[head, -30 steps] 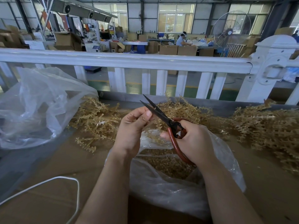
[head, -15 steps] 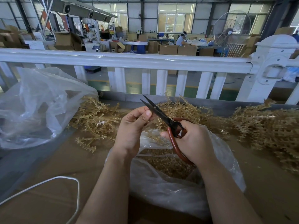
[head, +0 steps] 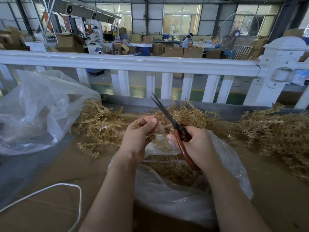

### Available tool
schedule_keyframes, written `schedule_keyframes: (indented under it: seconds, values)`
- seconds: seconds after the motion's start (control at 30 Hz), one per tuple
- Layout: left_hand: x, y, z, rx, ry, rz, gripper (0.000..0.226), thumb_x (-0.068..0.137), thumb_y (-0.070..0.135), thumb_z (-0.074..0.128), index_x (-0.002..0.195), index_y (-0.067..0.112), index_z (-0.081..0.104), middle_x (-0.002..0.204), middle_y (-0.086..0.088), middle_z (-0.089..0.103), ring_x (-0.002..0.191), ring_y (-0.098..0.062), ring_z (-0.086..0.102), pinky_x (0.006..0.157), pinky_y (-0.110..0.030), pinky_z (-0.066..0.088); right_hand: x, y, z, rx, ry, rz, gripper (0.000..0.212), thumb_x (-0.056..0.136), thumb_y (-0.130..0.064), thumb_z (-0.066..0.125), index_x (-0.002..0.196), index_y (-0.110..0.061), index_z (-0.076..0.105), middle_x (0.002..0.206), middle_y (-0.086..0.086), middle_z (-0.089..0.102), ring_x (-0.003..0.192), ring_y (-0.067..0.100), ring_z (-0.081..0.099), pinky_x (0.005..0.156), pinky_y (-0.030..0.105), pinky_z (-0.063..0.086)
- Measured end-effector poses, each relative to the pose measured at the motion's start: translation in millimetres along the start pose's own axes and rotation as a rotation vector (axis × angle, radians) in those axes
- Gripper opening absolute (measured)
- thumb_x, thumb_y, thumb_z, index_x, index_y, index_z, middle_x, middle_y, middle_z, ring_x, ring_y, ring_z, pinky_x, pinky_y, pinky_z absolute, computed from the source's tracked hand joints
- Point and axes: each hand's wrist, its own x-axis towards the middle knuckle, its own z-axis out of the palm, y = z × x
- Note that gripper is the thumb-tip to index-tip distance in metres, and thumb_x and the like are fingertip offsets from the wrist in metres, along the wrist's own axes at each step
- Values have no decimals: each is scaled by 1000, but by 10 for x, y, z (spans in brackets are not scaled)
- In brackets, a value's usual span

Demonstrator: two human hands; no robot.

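Observation:
My right hand (head: 195, 144) grips red-handled scissors (head: 168, 117) with dark blades pointing up and to the left, nearly closed. My left hand (head: 138, 136) pinches a thin tan plastic sprig (head: 163, 129) between thumb and fingers, just left of the blades. Both hands hover over an open clear plastic bag (head: 175, 195) that holds small tan cut pieces (head: 170, 169).
Heaps of tan plastic sprigs lie on the brown table at left (head: 98, 124), behind the hands (head: 192, 114) and at right (head: 275, 131). A big crumpled clear bag (head: 36, 111) sits at left. A white cord (head: 73, 186) loops near me. A white railing (head: 133, 62) borders the far edge.
The scissor blades have closed somewhat. Both hands stay in nearly the same place over the bag.

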Motion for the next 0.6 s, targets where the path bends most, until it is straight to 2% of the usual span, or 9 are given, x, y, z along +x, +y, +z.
schedule_keyframes:
  seconds: [0.07,0.2,0.37,0.6]
  values:
    - [-5,-8,31,11,-12,-19,4,94,10,61,95,8,64,76,-2,62,66,-10,57,62,-21,44,11,-15,0,44,-14,24,33,75,-58,74,74,-25,70,69,-13,70,64,6,66,64,35,59]
    - [-23,-2,76,-2,-45,-59,10,95,9,60,86,11,63,76,-2,61,67,-10,57,59,-19,46,21,-18,19,61,-49,47,16,82,-38,78,75,-27,70,70,-18,70,65,3,67,62,30,57]
    - [-37,7,92,-73,-49,-92,6,93,7,60,89,9,65,75,-2,63,66,-9,57,55,-19,47,17,-35,23,159,-53,71,15,83,-33,79,73,-28,68,68,-17,70,63,2,67,53,13,48]
    - [-39,-9,107,-96,-92,-107,6,91,9,62,87,8,66,75,-4,63,66,-11,57,57,-20,51,33,-80,6,279,-63,98,13,85,-24,79,75,-25,70,69,-11,72,62,3,67,57,12,49]
